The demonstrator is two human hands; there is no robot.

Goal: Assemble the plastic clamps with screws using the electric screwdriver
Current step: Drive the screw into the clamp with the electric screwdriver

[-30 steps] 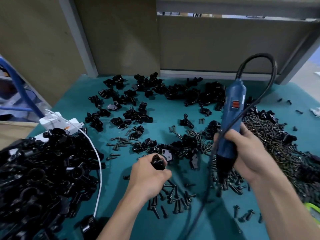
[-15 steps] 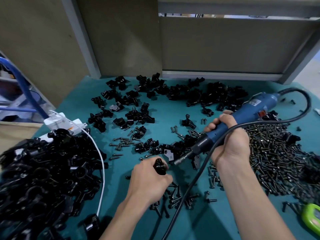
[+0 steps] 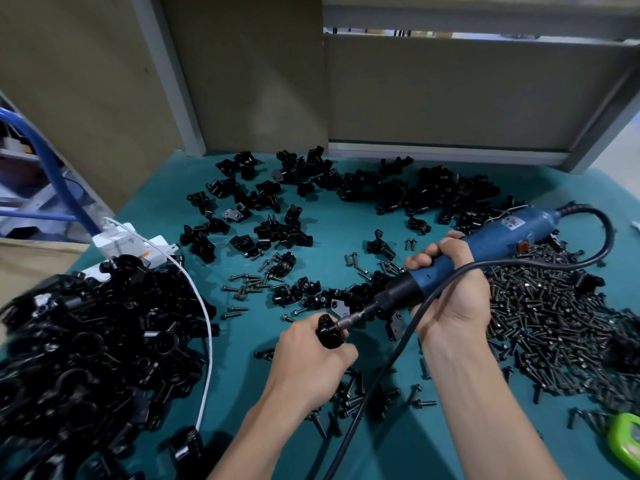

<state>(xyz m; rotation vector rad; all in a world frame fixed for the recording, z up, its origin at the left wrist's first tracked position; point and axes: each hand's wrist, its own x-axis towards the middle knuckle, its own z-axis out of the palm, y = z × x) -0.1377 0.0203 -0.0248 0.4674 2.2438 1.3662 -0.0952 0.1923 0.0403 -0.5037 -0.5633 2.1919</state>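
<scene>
Now screwdriver (image 3: pixel 498 233) has reached clamp (image 3: pixel 328 337), left hand (image 3: pixel 311 363) gripping

No text legible, white label (image 3: pixel 513 222) on the far end of the blue electric screwdriver (image 3: pixel 488 235), dark print too blurred to read, faint grey mark (image 3: pixel 132 241) on the white box (image 3: pixel 116 242) at the bench's (image 3: pixel 346 216) left, also unreadable
</scene>
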